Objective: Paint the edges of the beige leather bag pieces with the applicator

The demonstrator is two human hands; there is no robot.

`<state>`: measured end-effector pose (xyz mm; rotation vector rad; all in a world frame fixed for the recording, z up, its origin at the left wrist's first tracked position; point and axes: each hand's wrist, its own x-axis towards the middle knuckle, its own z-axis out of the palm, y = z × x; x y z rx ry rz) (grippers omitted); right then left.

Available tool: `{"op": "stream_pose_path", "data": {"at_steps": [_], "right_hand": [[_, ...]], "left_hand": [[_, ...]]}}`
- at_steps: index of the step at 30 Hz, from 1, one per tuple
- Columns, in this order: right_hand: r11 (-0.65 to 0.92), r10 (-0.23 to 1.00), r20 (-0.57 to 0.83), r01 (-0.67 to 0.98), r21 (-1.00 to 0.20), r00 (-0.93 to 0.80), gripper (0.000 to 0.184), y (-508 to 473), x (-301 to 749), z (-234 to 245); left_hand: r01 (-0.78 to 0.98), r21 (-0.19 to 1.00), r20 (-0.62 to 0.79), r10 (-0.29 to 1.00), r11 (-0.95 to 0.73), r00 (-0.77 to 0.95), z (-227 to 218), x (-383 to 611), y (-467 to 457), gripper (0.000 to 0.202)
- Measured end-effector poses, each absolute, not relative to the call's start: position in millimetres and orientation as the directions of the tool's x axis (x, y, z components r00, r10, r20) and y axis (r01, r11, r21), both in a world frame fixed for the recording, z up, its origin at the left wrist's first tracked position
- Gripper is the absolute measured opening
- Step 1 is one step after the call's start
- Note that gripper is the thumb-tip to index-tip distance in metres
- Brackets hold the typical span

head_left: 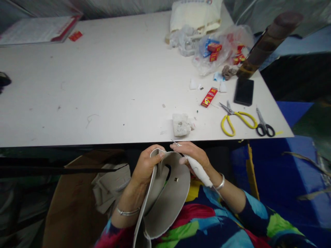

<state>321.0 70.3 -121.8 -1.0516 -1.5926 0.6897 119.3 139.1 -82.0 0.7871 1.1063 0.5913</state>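
My left hand is closed on the top edge of a beige leather-like bag piece, thumb on the near side. The piece is folded and curved, with a small metal snap on its inner face and a dark slot-shaped opening. Beside its upper right edge, my right hand is closed round a white-handled awl. The awl's thin metal tip points up and left, close to the table's front edge. Whether the tip touches the piece, I cannot tell.
On the white table lie a whitish block, yellow-handled scissors, small black scissors, a phone and a red packet. Plastic bags and a dark bottle stand behind. Beige pieces lie below left.
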Motion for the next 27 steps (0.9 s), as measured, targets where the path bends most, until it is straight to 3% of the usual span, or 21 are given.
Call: {"op": "stream_pose_path", "data": {"at_steps": [3, 13, 27], "right_hand": [[0.345, 0.938, 0.347, 0.165, -0.924, -0.02, 0.032, 67.6, 315.1, -120.9], [0.059, 0.995, 0.066, 0.095, -0.994, 0.075, 0.02, 67.4, 297.6, -100.2], [0.103, 0.994, 0.109, 0.198, -0.975, 0.019, 0.009, 70.2, 289.7, -90.8]], "left_hand": [[-0.003, 0.845, -0.505, 0.799, 0.535, 0.327, -81.8, 116.7, 134.0, 0.035], [0.214, 0.933, -0.348, 0.873, 0.288, 0.343, -71.3, 114.7, 122.8, 0.025], [0.185, 0.961, -0.262, 0.891, 0.205, 0.372, -62.7, 112.5, 119.1, 0.028]]}}
